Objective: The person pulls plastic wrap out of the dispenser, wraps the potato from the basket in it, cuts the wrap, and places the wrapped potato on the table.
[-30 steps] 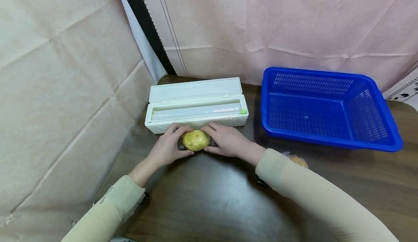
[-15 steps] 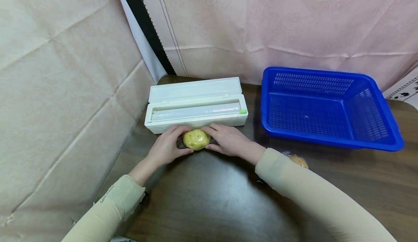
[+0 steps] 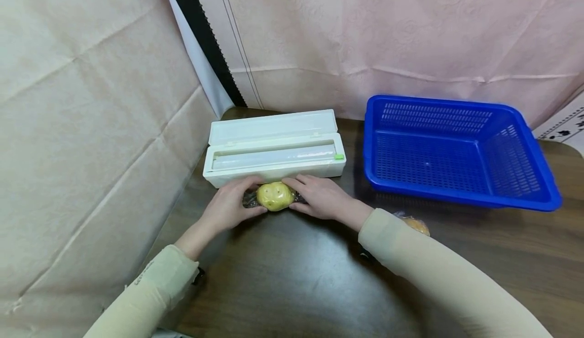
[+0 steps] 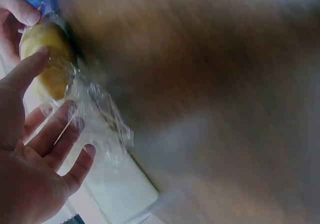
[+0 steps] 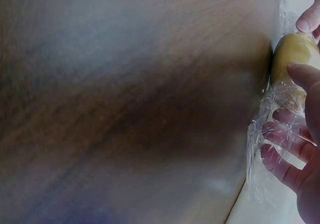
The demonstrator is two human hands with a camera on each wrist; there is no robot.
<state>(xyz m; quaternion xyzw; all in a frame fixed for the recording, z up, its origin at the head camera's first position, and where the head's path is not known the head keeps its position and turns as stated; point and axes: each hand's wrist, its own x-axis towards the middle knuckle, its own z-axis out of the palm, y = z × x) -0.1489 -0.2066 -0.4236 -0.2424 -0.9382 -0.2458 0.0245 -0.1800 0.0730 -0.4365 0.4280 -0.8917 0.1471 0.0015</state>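
A yellow potato (image 3: 275,196) in clear plastic wrap lies at the table's middle, held between both hands. My left hand (image 3: 230,202) holds its left end, thumb in front and fingers behind. On the right end my right hand (image 3: 321,198) has thumb and fingers in a similar hold. Loose, crinkled plastic wrap (image 4: 107,111) sticks out past the potato beside the left fingers in the left wrist view. More wrap (image 5: 260,129) bunches over the right fingers in the right wrist view. Behind the hands stands a white cling film box (image 3: 274,168), lid up, roll inside.
A blue perforated basket (image 3: 456,198) stands at the back right. Near the right sleeve lies an orange-brown item in clear wrap (image 3: 416,225), partly hidden by the arm. A pale cloth (image 3: 292,34) hangs behind the brown table (image 3: 292,277).
My left hand has shifted slightly left, so more of the wrap at that end shows. The potato has turned a little and moved slightly right. My right hand stays almost in place.
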